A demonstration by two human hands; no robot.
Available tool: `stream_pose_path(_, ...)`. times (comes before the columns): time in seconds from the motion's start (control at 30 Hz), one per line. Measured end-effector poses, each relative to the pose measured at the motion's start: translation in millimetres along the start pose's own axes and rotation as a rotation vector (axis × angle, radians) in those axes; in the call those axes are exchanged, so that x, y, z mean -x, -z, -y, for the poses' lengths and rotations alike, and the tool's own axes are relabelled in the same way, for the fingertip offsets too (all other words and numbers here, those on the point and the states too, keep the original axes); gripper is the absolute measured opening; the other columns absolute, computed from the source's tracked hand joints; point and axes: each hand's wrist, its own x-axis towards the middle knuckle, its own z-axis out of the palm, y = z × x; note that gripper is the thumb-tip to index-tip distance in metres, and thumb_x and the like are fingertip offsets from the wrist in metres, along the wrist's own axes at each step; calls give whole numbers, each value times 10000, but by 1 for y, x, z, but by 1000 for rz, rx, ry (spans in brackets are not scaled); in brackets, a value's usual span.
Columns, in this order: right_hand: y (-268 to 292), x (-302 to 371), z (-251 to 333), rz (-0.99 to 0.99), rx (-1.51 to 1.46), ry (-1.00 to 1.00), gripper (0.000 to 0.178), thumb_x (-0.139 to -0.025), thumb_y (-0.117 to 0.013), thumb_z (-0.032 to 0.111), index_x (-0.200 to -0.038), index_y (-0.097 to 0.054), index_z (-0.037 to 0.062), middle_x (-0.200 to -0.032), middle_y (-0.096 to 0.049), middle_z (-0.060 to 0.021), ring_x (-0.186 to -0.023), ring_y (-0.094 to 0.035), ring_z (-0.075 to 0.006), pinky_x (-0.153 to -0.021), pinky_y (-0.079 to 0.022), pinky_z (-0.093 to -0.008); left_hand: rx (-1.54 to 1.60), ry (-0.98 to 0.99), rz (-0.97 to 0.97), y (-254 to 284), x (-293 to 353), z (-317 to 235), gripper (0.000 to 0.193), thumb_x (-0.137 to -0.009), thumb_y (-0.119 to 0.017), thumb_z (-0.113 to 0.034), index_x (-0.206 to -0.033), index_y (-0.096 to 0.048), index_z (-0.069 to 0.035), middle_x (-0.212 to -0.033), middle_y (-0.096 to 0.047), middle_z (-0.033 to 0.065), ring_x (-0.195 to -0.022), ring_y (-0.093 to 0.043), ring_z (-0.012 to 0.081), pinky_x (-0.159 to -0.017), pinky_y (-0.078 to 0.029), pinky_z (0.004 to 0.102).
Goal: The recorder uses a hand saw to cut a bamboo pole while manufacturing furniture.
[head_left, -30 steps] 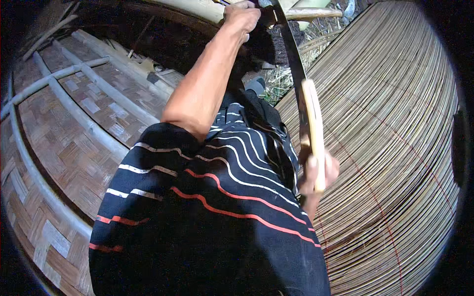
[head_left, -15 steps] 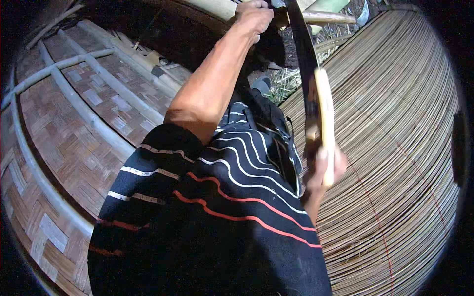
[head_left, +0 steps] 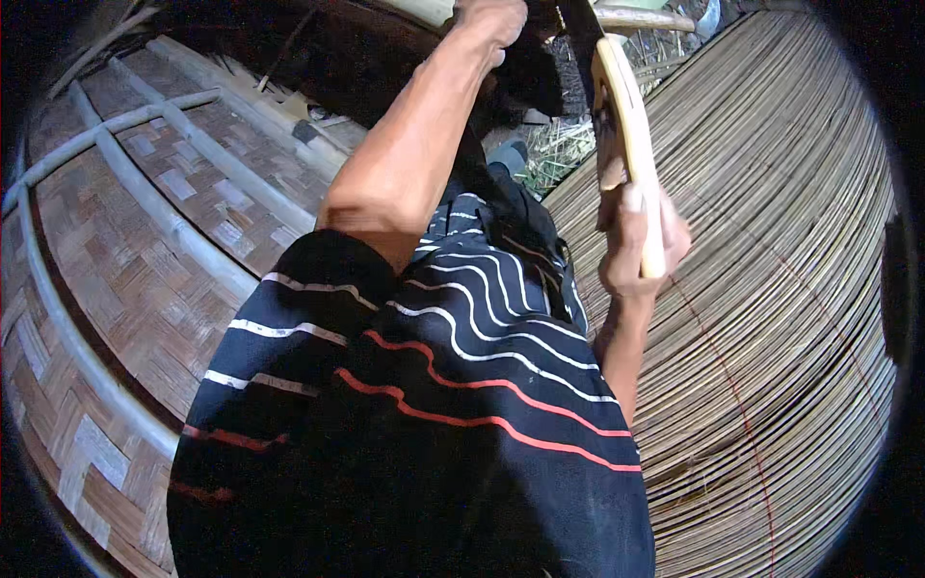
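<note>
My right hand [head_left: 644,236] is wrapped around the pale wooden handle of a handsaw [head_left: 628,106]. Its dark blade points away from me, and the far end runs past the upper edge of the view. At the top centre, my left hand [head_left: 491,21] is closed at the end of a pale bamboo pole [head_left: 424,10], which shows on the hand's left side. The fingers are partly cut off by the view's edge. Where the blade meets anything cannot be made out.
A large panel of thin bundled stalks [head_left: 771,212], tied with red thread, slopes along the right. On the left stands a woven bamboo wall [head_left: 145,250] with round poles [head_left: 173,226] across it. Another length of wood [head_left: 646,17] lies at the upper right near dry scraps [head_left: 564,144].
My right hand has pushed the handsaw forward, away from my body, so more of my right forearm shows. My left hand has shifted only slightly up and left.
</note>
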Motion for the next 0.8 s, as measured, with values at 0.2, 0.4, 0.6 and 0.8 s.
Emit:
stream_pose_path(0.2,22,49,9,-130,-105,16,263,-901,-645,162,-956,-739,-77,-662,-654,-74,-510,-589,-164,-506,-443,-284,-175,-195,312,20,-50,37,130,-785,-592,-9,-691,-596,-99,-620,-491,-37,-514,-390,83,-454,-265,335)
stream_pose_path(0.4,-8,7,2,17,-76,-45,137,-859,-691,66,-761,-615,7,-559,-443,-101,-431,-456,-190,-461,-367,-348,615,205,493,49,-118,86,161,-855,-653,-86,-696,-635,-106,-614,-543,-20,-519,-485,111,-464,-363,354)
stream_pose_path(0.6,6,50,7,-147,-248,-203,273,-877,-630,161,-913,-711,-96,-742,-706,-152,-545,-637,-170,-503,-459,-302,-171,-181,348,27,-51,29,234,-824,-666,-40,-641,-568,-147,-603,-491,-54,-513,-442,99,-461,-294,304)
stream_pose_path(0.8,-1,19,3,-47,-48,-57,151,-878,-660,107,-854,-687,-39,-622,-576,-102,-491,-562,-172,-493,-421,-309,304,-9,505,31,-87,69,207,-879,-694,-38,-711,-603,-117,-600,-542,-40,-463,-490,82,-417,-338,256)
